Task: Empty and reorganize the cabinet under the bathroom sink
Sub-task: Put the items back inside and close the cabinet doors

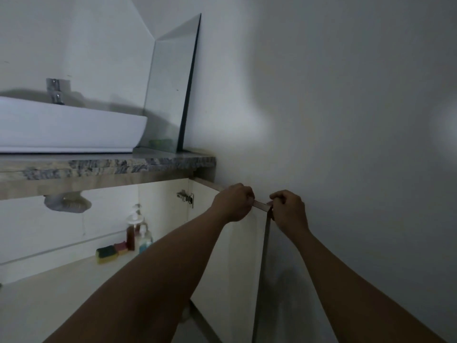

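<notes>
**A:** What's at the far left?

**B:** A white basin (69, 127) at nine o'clock. It rests on a stone countertop (106, 167), with a chrome tap (57, 91) behind it at ten o'clock.

**A:** And under the counter?

**B:** The cabinet (37, 231), at eight o'clock, with its inside in view. A grey drain fitting (66, 203) hangs from the counter's underside. On the pale shelf (49, 293), toward seven o'clock, a yellow-and-dark sponge (106, 254) lies touching a reddish sponge (121, 246). Just right of them, close together, stand a taller pump bottle (133, 231) with brown liquid and a shorter pump bottle (146, 241) with blue liquid.

**A:** Anything higher up, nearer the middle?

**B:** A frameless mirror pane (173, 90) at about eleven o'clock. It stands on the counter and leans on the wall. There's something green at its foot, too blurred to name.

**A:** Where's the door?

**B:** The cabinet door (242, 256) stands wide on its hinge (185, 196), at six o'clock, with its edge toward the camera.

**A:** And the hands?

**B:** Both are on the door's top edge. The left hand (233, 201) has its fingers curled over the edge, gripping it. The right hand (288, 210) is just to its right, pinching the outer top corner. A short stretch of edge shows between them.

**A:** Further right?

**B:** A plain white wall (346, 95), from one to four o'clock.
</notes>
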Demonstrator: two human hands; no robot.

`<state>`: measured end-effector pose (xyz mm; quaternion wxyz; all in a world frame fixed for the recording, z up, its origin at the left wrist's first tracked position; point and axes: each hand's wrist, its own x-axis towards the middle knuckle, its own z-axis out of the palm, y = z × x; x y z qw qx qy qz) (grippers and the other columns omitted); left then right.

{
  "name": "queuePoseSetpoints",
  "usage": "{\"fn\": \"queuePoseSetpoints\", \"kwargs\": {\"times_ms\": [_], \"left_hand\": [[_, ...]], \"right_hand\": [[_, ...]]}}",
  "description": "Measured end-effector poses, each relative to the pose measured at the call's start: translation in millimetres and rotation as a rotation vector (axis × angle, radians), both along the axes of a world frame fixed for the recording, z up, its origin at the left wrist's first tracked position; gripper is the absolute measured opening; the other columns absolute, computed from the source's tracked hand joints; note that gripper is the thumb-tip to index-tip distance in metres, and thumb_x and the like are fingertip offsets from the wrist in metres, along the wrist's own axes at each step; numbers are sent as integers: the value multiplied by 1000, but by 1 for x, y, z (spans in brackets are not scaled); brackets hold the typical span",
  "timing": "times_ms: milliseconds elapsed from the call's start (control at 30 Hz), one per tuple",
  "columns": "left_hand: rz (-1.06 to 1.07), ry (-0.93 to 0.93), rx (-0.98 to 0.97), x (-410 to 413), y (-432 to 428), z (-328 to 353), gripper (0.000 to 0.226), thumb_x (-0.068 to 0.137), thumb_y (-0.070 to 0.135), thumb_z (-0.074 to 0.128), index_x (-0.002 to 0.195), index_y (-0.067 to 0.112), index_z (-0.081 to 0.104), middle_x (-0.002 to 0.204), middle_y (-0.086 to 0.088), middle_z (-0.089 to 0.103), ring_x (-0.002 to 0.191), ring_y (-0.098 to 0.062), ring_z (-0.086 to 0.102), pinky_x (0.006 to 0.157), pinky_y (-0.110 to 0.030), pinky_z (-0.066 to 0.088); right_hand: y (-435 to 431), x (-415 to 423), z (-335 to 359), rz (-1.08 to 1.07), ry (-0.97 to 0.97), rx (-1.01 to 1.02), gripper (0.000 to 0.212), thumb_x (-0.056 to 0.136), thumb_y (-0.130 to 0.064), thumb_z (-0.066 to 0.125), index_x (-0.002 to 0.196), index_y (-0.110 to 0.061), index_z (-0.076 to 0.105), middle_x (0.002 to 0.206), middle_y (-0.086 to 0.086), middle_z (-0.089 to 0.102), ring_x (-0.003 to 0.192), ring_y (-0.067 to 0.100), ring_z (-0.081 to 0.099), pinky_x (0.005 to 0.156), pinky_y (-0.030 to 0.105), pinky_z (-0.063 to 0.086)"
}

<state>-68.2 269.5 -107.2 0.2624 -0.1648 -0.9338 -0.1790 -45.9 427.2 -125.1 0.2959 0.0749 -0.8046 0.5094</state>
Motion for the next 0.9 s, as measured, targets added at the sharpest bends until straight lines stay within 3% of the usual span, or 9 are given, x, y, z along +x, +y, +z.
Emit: {"fn": "queuePoseSetpoints", "kwargs": {"times_ms": [67,200,300,400,500,633,767,833,900], "left_hand": [[-3,13,1,13,-14,5,27,96,36,49,96,16,67,97,-4,64,84,-18,61,79,-38,55],[9,-74,39,43,-54,15,26,91,40,59,77,18,61,76,-1,63,70,-19,63,69,-35,57],[15,-200,49,69,-88,26,28,90,38,64,79,13,67,74,-6,69,59,-18,68,56,-30,58],[49,-366,46,90,-120,40,31,87,36,72,90,5,70,81,-13,73,59,-18,72,57,-31,61],[124,-469,44,102,-153,53,29,85,25,75,101,1,70,88,-17,73,67,-21,74,60,-30,61],[240,-430,-20,109,-201,54,24,90,14,69,112,4,70,87,-11,71,64,-17,71,60,-25,59],[273,-326,-101,115,-235,46,21,90,16,66,109,13,75,70,-2,72,54,-14,68,69,-28,61],[313,-268,-149,116,-243,45,23,86,15,65,106,14,77,81,-3,75,64,-14,69,75,-28,59],[400,-247,-176,112,-253,44,24,85,12,66,106,15,77,94,-2,76,79,-12,69,82,-28,56]], "right_hand": [[-15,10,7,77,-48,-29,20,93,-9,48,91,-11,68,78,7,70,68,23,68,66,44,61],[-51,30,13,367,-363,-264,24,98,-5,42,110,5,60,83,20,65,59,29,64,59,40,60],[-81,37,8,531,-528,-229,28,99,-6,41,118,1,60,93,22,68,68,30,67,63,38,59],[-119,39,3,617,-556,-170,30,98,-8,48,125,-11,60,99,15,71,72,27,70,62,34,57],[-158,35,2,675,-524,-129,42,99,-7,45,137,-24,49,114,13,67,76,26,71,59,35,57],[-202,18,2,702,-392,82,49,101,-9,40,144,-31,41,127,5,58,90,27,67,63,38,56],[-240,-9,-2,639,-127,345,46,97,-3,44,140,-17,50,126,11,59,108,26,59,87,36,49],[-253,-24,-6,652,-41,389,42,96,-1,47,136,-9,54,132,17,58,118,28,56,100,36,46],[-266,-40,-10,695,24,406,38,96,-4,51,134,-7,56,130,17,59,119,30,55,103,36,43]]}}
